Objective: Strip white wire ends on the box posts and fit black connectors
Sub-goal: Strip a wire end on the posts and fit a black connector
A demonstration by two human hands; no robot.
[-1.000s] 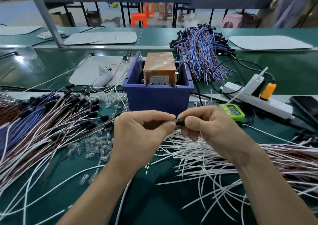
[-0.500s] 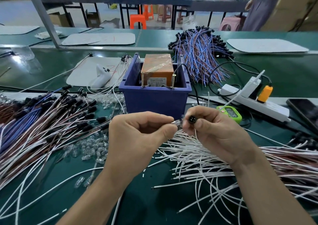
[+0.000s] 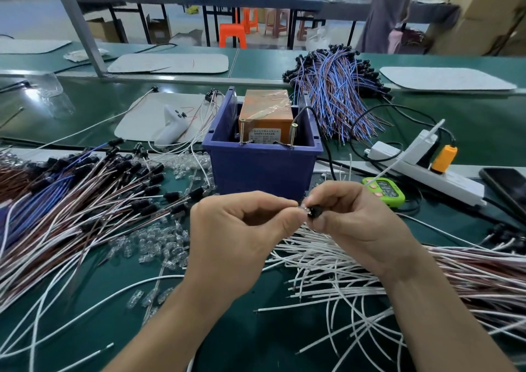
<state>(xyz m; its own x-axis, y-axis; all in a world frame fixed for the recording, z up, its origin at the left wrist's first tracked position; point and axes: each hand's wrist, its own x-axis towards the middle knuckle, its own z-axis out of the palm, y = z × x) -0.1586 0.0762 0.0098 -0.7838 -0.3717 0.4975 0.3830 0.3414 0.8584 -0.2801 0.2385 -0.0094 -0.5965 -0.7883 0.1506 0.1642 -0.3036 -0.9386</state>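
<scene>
My right hand (image 3: 351, 218) pinches a small black connector (image 3: 314, 211) in front of the blue box (image 3: 262, 169). My left hand (image 3: 239, 235) pinches a tiny clear bulb-like piece (image 3: 304, 209) whose tip meets the connector. Two brass posts (image 3: 293, 134) stand at the box's front rim before an orange block (image 3: 267, 112). Loose white wires (image 3: 327, 260) lie under and to the right of my hands. Finished wires with black connectors (image 3: 85, 195) are piled at the left.
Clear small bulbs (image 3: 150, 246) are scattered left of centre. A bundle of blue and brown wires (image 3: 336, 92) lies behind the box. A green timer (image 3: 384, 191), a white power strip (image 3: 432, 169) and a phone (image 3: 509, 186) sit at the right. A white handheld tool (image 3: 170, 127) rests on a mat.
My hands have come together again: the connector, turned end-on half a second ago, is now pressed against the clear piece held by my left hand.
</scene>
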